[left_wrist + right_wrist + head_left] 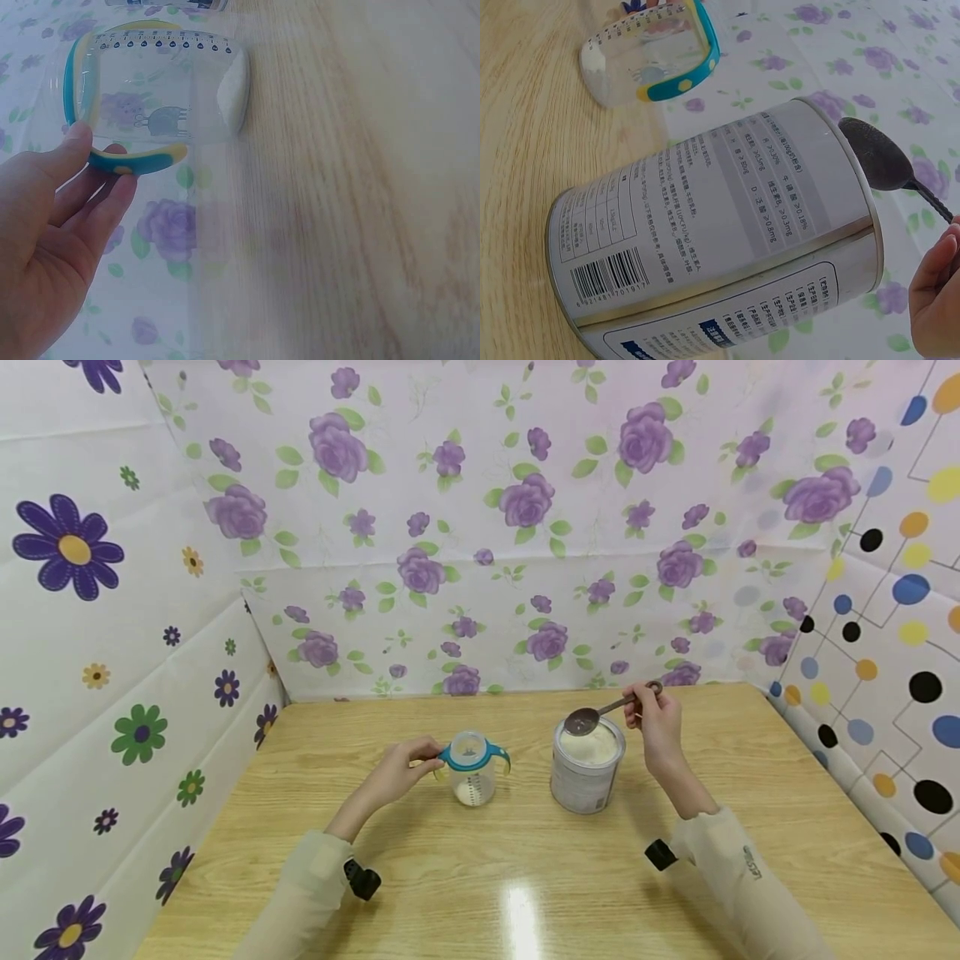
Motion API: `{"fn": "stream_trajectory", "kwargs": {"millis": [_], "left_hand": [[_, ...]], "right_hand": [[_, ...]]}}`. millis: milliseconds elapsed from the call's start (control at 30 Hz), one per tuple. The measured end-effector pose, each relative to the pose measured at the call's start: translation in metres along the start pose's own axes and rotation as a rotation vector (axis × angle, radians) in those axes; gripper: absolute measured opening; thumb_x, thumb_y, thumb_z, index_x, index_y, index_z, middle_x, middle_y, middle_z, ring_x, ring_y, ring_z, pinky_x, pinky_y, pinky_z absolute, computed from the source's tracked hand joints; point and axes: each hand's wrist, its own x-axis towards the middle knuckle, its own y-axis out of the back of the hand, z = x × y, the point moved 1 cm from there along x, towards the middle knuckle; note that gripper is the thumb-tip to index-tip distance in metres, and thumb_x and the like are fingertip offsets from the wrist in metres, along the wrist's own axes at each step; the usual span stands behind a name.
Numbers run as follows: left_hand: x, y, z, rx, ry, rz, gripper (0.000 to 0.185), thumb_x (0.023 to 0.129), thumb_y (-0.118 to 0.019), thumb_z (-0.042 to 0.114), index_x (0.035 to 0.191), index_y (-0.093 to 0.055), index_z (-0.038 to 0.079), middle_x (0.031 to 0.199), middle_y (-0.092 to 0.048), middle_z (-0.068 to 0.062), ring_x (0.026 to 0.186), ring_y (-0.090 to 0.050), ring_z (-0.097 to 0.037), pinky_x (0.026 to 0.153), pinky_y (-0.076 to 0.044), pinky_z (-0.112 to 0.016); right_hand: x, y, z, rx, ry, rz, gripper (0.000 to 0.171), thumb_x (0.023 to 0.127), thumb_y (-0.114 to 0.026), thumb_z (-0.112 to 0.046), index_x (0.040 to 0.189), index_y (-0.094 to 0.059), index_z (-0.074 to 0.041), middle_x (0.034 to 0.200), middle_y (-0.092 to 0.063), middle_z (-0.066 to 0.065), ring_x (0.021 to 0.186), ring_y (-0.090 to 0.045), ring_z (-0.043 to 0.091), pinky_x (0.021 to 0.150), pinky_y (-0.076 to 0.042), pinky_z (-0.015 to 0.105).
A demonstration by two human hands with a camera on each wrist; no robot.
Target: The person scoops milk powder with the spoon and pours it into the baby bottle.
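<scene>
My left hand (401,770) pinches one handle of a clear baby bottle (472,787) with a blue collar and two handles. The bottle stands upright on the table, uncapped, with white powder (234,94) at its bottom. In my right hand (660,728) is a dark spoon (582,722), gripped by its handle. Its bowl is over the open mouth of a milk powder can (585,785), which is filled near the top with pale powder (592,747). The right wrist view shows the spoon bowl (876,154) just beyond the can's rim.
The wooden table (465,877) meets a flowered cloth backdrop (480,543) at its far edge. Patterned cloth walls stand on the left (135,635) and right (892,635). The can stands to the right of the bottle, with a gap between them.
</scene>
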Motion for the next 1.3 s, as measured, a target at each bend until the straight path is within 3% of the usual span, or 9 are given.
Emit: {"fn": "stream_trajectory", "kwargs": {"millis": [300,600,867,1033,1167,1300], "left_hand": [[0.0,0.001,0.001,0.004,0.017,0.001,0.013,0.094,-0.063,0.013,0.105,-0.068,0.017,0.108,-0.072,-0.003,0.102,-0.068,-0.021,0.09,-0.056,-0.037],[0.0,0.001,0.003,0.004,-0.002,0.007,0.013,0.093,-0.063,0.013,0.105,-0.068,0.015,0.108,-0.072,-0.006,0.102,-0.068,-0.024,0.09,-0.056,-0.041],[-0.001,0.0,0.002,0.016,-0.004,0.002,0.013,0.093,-0.064,0.016,0.105,-0.067,0.015,0.109,-0.072,-0.006,0.102,-0.068,-0.023,0.09,-0.056,-0.037],[-0.001,0.001,0.003,0.015,0.011,-0.005,0.012,0.094,-0.063,0.017,0.105,-0.067,0.016,0.109,-0.071,-0.006,0.103,-0.068,-0.023,0.09,-0.056,-0.036],[-0.001,0.001,0.003,0.02,0.013,-0.001,0.012,0.094,-0.063,0.016,0.105,-0.067,0.016,0.109,-0.071,-0.005,0.103,-0.068,-0.023,0.09,-0.056,-0.037],[-0.001,0.002,0.003,0.019,0.021,0.002,0.012,0.094,-0.063,0.015,0.105,-0.067,0.016,0.109,-0.071,-0.005,0.103,-0.068,-0.023,0.09,-0.056,-0.037]], "right_hand": [[-0.002,0.0,-0.003,-0.081,0.094,-0.002,0.027,0.1,-0.048,-0.012,0.078,-0.061,-0.005,0.057,-0.055,-0.003,0.048,-0.048,0.005,0.045,-0.041,0.015],[-0.005,-0.001,-0.005,-0.187,0.256,-0.037,0.03,0.101,-0.048,-0.01,0.083,-0.058,0.011,0.057,-0.055,-0.004,0.048,-0.047,0.005,0.043,-0.041,0.015],[-0.013,-0.004,-0.013,-0.292,0.301,-0.068,0.029,0.101,-0.047,-0.006,0.084,-0.059,0.015,0.057,-0.055,-0.005,0.047,-0.048,0.005,0.043,-0.042,0.016],[-0.023,-0.011,-0.023,-0.376,0.363,-0.087,0.026,0.099,-0.049,-0.003,0.082,-0.061,0.013,0.059,-0.057,0.01,0.049,-0.05,0.01,0.044,-0.044,0.019],[-0.027,-0.015,-0.024,-0.431,0.452,-0.118,0.025,0.098,-0.05,-0.001,0.081,-0.062,0.013,0.063,-0.055,0.026,0.051,-0.051,0.002,0.045,-0.044,0.015],[-0.029,-0.019,-0.023,-0.485,0.546,-0.135,0.022,0.096,-0.051,0.003,0.08,-0.062,0.013,0.063,-0.055,0.027,0.053,-0.05,-0.004,0.045,-0.04,0.011]]}}
